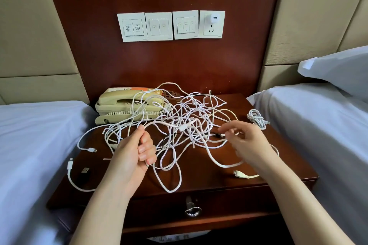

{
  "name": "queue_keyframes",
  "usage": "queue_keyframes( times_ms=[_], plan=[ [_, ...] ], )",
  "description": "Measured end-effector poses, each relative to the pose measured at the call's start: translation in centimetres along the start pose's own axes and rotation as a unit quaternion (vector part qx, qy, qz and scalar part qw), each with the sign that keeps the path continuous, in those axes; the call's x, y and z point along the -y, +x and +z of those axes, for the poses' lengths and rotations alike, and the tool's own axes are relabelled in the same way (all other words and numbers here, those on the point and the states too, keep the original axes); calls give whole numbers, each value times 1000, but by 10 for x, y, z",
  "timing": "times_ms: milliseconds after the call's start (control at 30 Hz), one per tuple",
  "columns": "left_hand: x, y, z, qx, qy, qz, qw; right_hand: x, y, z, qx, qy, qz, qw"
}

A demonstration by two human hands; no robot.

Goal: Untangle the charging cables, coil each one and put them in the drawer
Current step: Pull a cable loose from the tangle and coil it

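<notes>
A tangle of several white charging cables point(187, 121) lies across the dark wooden nightstand point(278, 167), partly draped over the phone. My left hand point(135, 151) grips a bunch of cable strands in its curled fingers at the tangle's left side. My right hand point(245, 139) pinches a dark connector end at the tangle's right side. One coiled white cable point(257, 118) rests at the nightstand's right edge. Loose plug ends lie at the front left point(69, 165) and front right point(240, 174). The drawer point(229, 205) below is shut, with a metal ring pull point(192, 209).
A beige corded telephone point(123, 105) stands at the back left of the nightstand. A black USB plug point(85, 171) lies at the front left. Beds with pale sheets flank both sides, one on the left point(29, 135) and one on the right point(318, 125). A wall switch panel point(171, 26) with a plugged charger point(214, 18) hangs above.
</notes>
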State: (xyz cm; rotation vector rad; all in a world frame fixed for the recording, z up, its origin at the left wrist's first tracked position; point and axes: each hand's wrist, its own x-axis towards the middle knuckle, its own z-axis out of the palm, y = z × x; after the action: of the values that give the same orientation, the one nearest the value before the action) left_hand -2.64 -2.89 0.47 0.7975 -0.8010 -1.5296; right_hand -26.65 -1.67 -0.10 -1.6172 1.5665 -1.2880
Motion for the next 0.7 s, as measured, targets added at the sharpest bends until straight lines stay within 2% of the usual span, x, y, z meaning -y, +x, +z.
queue_keyframes(
  times_ms=[100,167,200,300,333,500,600,700],
  plan=[
    [-1,7,-6,24,-24,-20,999,3,0,-5,27,153,60,986],
    [-4,9,-10,107,-81,-53,990,4,1,-4,33,187,72,979],
    [-6,8,-9,124,-105,-63,985,3,1,-4,27,196,72,977],
    [-6,6,-14,-40,-12,-7,999,4,3,2,-15,222,71,972],
    [-8,3,-12,-58,-1,3,998,4,4,4,-34,233,72,969],
    [-12,1,-12,-113,-4,1,994,4,7,12,-88,286,83,951],
    [-12,-1,-13,-107,9,5,994,6,7,18,-104,301,96,943],
    [-11,-3,-15,-84,45,2,995,7,6,21,-117,239,77,961]
  ],
)
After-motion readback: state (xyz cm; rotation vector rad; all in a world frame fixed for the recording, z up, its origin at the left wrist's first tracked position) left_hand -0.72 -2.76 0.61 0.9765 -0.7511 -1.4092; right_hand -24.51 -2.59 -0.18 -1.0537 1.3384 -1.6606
